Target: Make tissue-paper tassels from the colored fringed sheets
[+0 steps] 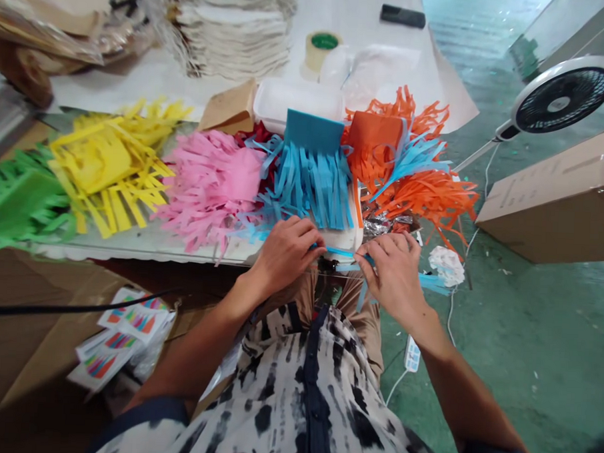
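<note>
So that the narrow blue paper-like strip (339,252) lies taut, it seems, our left hand (289,251) and right hand (394,267) pinch it between thumbs and fingers, just nearer than the fringed blue paper bundle (317,180).

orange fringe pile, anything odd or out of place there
Yes: a loose bunch of light blue strips lies across the orange fringe, its colour clashing; the blue fringe sits further left.

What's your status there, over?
Left hand and right hand pinching a blue strip. Blue fringed bundle just beyond. Nothing covering the strip between hands.
</note>
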